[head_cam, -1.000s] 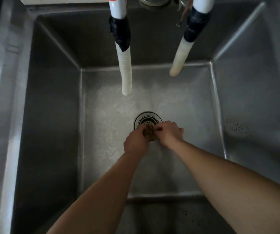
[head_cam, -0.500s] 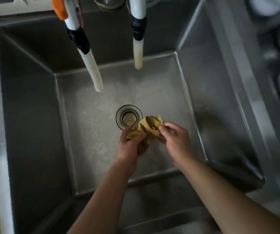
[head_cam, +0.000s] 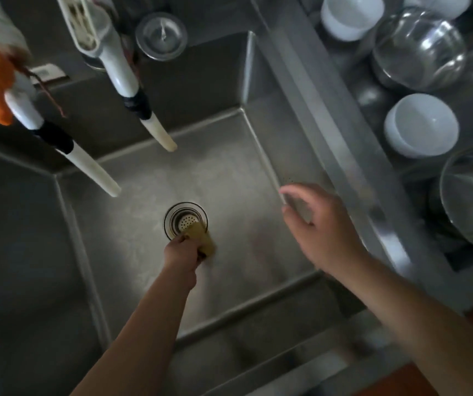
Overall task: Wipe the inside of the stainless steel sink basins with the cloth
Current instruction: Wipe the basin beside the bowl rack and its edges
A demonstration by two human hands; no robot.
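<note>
One head view, steeply down into the sink basin point(head_cam: 229, 178).

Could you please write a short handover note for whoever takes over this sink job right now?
Left hand: closed on the yellow cloth, bunched, low in the basin at the drain strainer.
Right hand: open, empty, fingers spread, raised near the basin's right wall.
Done: cannot tell how much is wiped; the basin floor looks streaky.
Left: wipe the floor and walls. The compartment on the right holds white bowls and glass bowls, so it cannot be wiped as it stands.
</note>
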